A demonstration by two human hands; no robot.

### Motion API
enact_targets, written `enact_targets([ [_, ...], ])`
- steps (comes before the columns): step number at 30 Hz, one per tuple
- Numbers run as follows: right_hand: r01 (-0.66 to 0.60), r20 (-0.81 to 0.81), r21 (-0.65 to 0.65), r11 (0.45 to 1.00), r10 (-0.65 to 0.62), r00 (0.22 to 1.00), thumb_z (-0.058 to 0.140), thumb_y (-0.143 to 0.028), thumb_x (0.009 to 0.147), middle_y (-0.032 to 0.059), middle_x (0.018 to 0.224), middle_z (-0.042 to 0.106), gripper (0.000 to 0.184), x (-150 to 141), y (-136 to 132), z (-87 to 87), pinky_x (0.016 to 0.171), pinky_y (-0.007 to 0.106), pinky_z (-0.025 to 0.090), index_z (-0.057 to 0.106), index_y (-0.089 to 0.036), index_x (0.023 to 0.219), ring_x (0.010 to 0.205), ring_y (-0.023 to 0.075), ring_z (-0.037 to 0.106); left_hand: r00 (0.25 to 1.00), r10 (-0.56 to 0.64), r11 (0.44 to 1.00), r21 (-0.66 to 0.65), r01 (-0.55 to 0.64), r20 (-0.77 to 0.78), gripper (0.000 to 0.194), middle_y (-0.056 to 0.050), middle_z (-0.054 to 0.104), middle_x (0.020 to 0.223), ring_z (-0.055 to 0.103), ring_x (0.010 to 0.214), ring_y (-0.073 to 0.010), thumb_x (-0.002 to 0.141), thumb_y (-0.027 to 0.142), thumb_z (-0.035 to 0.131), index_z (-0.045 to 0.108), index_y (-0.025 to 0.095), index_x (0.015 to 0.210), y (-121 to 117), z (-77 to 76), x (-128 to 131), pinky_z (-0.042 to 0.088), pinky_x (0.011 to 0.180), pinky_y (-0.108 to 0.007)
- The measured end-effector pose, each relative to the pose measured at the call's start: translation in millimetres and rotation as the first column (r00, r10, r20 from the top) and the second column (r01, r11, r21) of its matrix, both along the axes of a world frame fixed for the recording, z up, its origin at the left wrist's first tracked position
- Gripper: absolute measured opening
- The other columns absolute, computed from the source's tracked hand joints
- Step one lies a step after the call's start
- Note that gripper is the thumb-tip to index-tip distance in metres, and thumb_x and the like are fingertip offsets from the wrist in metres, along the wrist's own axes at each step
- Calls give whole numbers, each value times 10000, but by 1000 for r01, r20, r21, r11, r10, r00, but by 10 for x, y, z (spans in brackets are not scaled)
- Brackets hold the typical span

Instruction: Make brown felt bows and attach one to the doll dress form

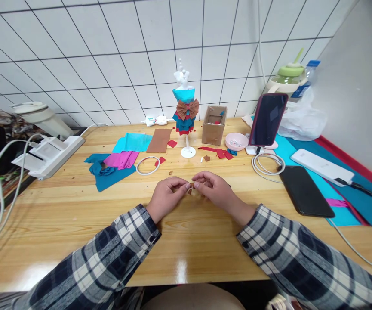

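Brown and small, one scrap (pixel 190 191) sits just above the near middle of the bench (pixel 205 254), pinched from both sides: the left hand (pixel 168 196) grips it between thumb and fingertips, and so does the right hand (pixel 216 189). The fingers cover much of it, so its full shape cannot be told.

Beyond the hands stands one white dress stand (pixel 188 152), upright, wearing one blue and red dress (pixel 184 94) with one brown bow (pixel 187 110) at its waist. To its left lie one brown sheet (pixel 156 141), one light blue piece (pixel 137 142), one magenta piece (pixel 122 159), one white ring (pixel 147 174) and two red squares (pixel 172 143), one of them at the ring's edge. To its right are one open cardboard box (pixel 213 134) and one pink bowl (pixel 236 146) with small pale bits inside, too tiny to count.

Farther right come two phones, one propped up (pixel 268 120) and one flat (pixel 306 191), then one white power bank (pixel 322 165), one plastic bag (pixel 303 120), one green-lidded jug (pixel 289 73) and one blue-capped bottle (pixel 312 71). One white power strip (pixel 52 157) lies at far left.
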State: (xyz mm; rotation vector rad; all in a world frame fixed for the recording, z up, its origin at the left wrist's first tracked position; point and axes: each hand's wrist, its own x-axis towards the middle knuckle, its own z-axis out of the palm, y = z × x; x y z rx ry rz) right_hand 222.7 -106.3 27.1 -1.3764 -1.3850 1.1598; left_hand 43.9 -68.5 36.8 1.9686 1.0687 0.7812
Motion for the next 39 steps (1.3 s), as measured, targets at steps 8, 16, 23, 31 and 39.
enact_targets([
  [8,3,-7,-10,1000,-3,1000,589,-323,749,-39,613,516,150,2,9,20,495,220,370,546,-182,720,531,95,462,1000,-13,1000,16,13,-12,173,-41,731,785,658,746,-158,819,305,614,716,173,774,-13,-4,10,505,717,-255],
  [16,-55,14,25,998,54,998,589,-329,772,-27,651,555,149,-8,-6,10,513,219,379,576,-180,767,554,94,462,999,12,1000,-25,-11,35,180,-52,725,788,656,734,-158,784,331,646,706,161,781,-30,28,23,526,708,-259],
  [23,-49,58,41,998,47,997,579,-322,791,-20,665,580,133,-8,-16,13,539,227,392,582,-189,785,570,102,485,995,15,994,-111,-4,100,190,-40,724,737,663,690,-157,782,341,644,681,155,779,-35,44,31,544,687,-267],
  [31,-16,22,45,999,15,1000,597,-343,779,-18,667,593,154,-8,-8,15,543,231,410,591,-189,770,563,100,495,996,36,995,-92,-28,77,172,-44,725,749,665,705,-159,777,319,649,683,151,765,-25,27,27,536,712,-269],
  [39,-18,-144,-71,997,8,990,613,-400,759,-21,652,573,226,-2,-1,15,489,229,417,590,-177,792,505,91,493,992,73,991,-117,-61,100,192,-50,720,762,659,713,-159,778,334,657,675,143,780,-8,7,13,526,702,-269],
])
